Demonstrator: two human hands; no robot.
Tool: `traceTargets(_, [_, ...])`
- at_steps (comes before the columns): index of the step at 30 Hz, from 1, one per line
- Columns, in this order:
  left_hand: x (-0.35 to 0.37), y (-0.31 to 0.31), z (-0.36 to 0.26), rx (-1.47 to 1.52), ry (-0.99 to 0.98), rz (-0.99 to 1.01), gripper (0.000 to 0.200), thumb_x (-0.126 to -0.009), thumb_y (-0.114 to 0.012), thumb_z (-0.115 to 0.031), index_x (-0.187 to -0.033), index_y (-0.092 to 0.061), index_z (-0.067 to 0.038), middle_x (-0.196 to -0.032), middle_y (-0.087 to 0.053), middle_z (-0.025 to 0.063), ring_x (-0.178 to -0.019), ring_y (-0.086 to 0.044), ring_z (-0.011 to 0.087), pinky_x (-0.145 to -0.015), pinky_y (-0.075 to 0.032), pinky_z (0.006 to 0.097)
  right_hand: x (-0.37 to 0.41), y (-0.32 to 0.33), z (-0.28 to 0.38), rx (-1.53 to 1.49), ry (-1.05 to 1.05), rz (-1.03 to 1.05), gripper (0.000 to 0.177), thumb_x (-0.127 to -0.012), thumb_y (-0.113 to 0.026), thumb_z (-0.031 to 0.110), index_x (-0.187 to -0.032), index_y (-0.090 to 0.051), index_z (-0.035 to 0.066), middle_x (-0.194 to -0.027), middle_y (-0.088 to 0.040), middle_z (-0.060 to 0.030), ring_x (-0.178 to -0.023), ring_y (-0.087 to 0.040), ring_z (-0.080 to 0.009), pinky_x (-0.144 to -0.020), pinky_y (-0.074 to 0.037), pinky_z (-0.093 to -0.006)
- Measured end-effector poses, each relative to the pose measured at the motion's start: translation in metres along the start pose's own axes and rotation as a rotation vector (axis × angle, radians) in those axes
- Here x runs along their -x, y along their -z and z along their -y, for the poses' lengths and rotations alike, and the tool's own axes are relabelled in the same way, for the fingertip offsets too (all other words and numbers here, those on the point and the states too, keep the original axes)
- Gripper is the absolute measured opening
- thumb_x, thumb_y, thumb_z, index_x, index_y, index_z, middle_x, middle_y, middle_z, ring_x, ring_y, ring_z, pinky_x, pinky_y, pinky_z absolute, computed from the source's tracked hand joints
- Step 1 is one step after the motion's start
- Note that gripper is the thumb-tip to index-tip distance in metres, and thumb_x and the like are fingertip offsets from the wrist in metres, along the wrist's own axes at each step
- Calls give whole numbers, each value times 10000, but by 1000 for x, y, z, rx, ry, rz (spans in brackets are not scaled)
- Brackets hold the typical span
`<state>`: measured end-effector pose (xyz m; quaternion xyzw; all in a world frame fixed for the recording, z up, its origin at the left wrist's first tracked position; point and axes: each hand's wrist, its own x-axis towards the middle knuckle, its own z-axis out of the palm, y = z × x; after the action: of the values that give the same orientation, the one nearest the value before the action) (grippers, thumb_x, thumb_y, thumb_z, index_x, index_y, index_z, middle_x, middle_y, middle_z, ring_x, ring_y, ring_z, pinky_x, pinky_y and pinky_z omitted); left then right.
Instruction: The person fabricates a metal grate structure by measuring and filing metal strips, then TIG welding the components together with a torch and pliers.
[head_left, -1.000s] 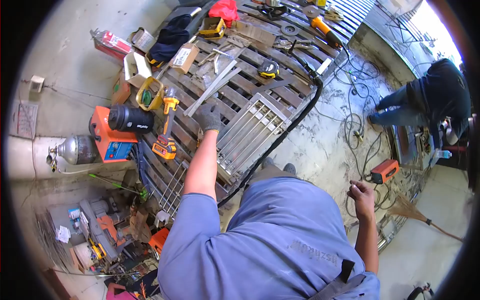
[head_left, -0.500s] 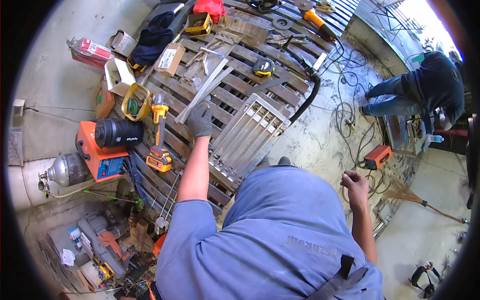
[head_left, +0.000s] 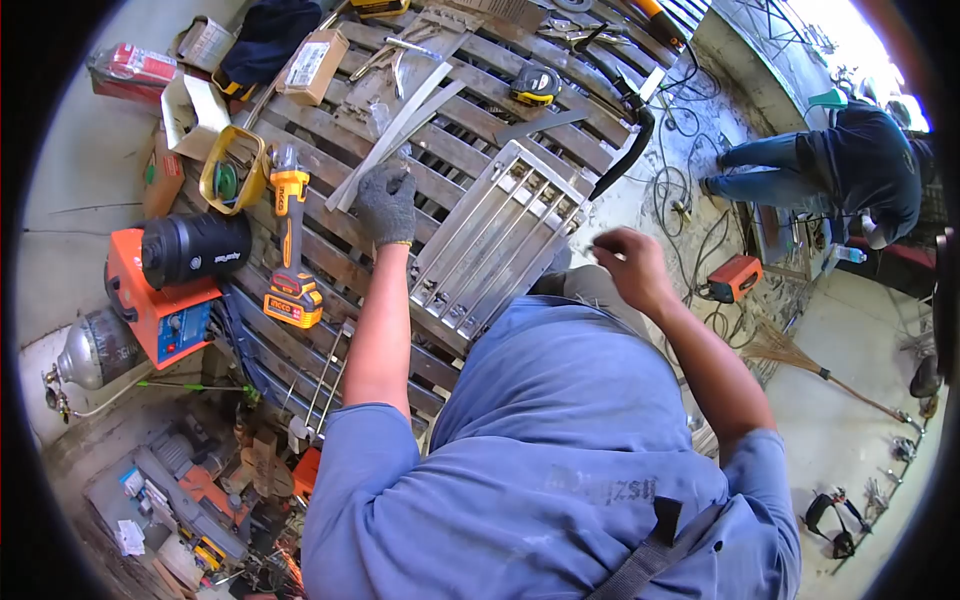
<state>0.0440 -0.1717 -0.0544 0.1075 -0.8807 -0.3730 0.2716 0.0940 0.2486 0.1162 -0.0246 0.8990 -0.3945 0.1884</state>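
My left hand (head_left: 386, 203), in a grey glove, is over the slatted table at the lower ends of the long metal strips (head_left: 395, 135). Its fingers are curled, and what they hold, if anything, is hidden. Bare and raised, my right hand (head_left: 632, 262) is to the right of the metal frame with rods (head_left: 500, 240), its fingers bent and partly hidden. The frame lies on the slats between my hands. Left of my gloved hand lies a yellow cordless tool (head_left: 290, 235). A tape measure (head_left: 536, 85) sits above the frame.
A co-worker (head_left: 865, 170) bends over at the right. Cables and an orange machine (head_left: 735, 278) are on the floor there. At the left are a black flask (head_left: 195, 248), an orange welder (head_left: 135, 290), a gas cylinder (head_left: 100, 350) and a yellow container (head_left: 232, 170). A broom (head_left: 790, 355) lies lower right.
My right hand has come up and left, nearer the metal frame. My left hand has shifted slightly left, its fingers now more curled. The view has also shifted.
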Motion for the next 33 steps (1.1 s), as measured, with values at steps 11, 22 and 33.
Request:
traceTargets(11, [25,53,-64,-24,186,-48,309,-834,-902,-163,-1101,-776,-72,-1065,-747,118,-1015,-687,327,-943,-561,452,-104,-99,36,286,162,99,215,-943,-774,145,-1123,-753,29,-1085,-792,-215,-1047,-761,-414,-943,-599,-503])
traceTargets(22, [94,28,-143,-151,-266,374,410,-927,-788,-360,-1281,-780,-154,-1464,-611,180,-1424,-490,444,-1188,-360,627,-123,-97,43,336,120,117,233,-916,-838,176,-1037,-723,12,-1046,-783,-233,-1040,-751,-437,-922,-582,-518])
traceTargets(33, [82,-11,-131,-277,-305,572,455,-909,-787,-456,-1331,-815,-290,-1729,-411,142,-1613,-265,414,-1273,-200,688,-89,-21,-18,273,119,-106,237,-908,-860,143,-1081,-762,14,-1031,-762,-156,-914,-730,-328,-848,-584,-434])
